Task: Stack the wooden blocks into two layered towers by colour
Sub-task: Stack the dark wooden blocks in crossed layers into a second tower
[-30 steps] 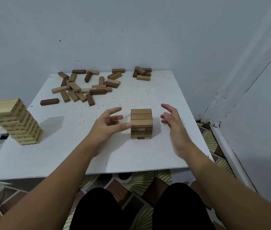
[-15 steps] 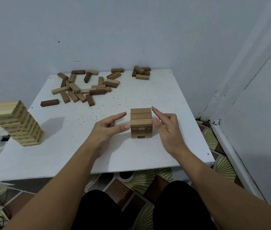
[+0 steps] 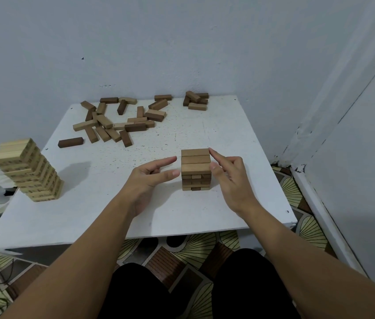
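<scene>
On the table's (image 3: 181, 217) left edge we see the pale tower (image 3: 29, 171), with loose brown blocks (image 3: 122, 120) scattered along the far side. Nearer us, our left hand (image 3: 149, 178) hovers just left of the brown tower (image 3: 196, 169), fingers straight and holding nothing. Our right hand (image 3: 232, 180) touches the tower's right side with extended forefinger and thumb.

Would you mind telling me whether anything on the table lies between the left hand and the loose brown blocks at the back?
Nothing visible does: only bare white table separates the left hand from the loose blocks.
</scene>
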Tool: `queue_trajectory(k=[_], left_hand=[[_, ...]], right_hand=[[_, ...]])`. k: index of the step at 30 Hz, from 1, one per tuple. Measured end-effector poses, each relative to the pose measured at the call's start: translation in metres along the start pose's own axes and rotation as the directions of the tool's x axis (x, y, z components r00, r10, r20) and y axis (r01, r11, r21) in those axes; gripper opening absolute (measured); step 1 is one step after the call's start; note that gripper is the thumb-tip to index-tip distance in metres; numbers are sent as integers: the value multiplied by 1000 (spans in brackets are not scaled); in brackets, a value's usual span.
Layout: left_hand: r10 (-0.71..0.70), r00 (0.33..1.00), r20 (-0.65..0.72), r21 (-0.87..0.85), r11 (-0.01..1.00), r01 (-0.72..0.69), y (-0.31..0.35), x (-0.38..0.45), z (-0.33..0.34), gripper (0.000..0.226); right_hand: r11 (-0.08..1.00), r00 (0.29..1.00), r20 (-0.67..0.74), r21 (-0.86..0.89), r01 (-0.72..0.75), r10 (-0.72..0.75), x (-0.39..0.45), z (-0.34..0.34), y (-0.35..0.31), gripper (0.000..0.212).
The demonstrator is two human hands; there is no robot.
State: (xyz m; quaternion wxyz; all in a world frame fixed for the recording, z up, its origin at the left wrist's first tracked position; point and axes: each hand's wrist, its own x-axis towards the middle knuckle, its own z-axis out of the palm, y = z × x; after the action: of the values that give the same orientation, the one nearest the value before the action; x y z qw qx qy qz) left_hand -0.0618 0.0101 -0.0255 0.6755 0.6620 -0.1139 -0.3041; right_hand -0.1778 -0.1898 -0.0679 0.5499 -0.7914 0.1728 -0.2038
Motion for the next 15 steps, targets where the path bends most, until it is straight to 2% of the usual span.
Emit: queue_trajectory(k=[10, 15], left_hand=[[26, 999, -21, 49, 998, -25, -2, 0, 1, 57], [18, 999, -43, 39, 999, -17, -4, 1, 2, 54]], right_hand=[[1000, 1000, -3, 2, -8, 8, -1, 0, -2, 40], [1000, 1000, -6, -11, -9, 9, -1, -1, 0, 52]])
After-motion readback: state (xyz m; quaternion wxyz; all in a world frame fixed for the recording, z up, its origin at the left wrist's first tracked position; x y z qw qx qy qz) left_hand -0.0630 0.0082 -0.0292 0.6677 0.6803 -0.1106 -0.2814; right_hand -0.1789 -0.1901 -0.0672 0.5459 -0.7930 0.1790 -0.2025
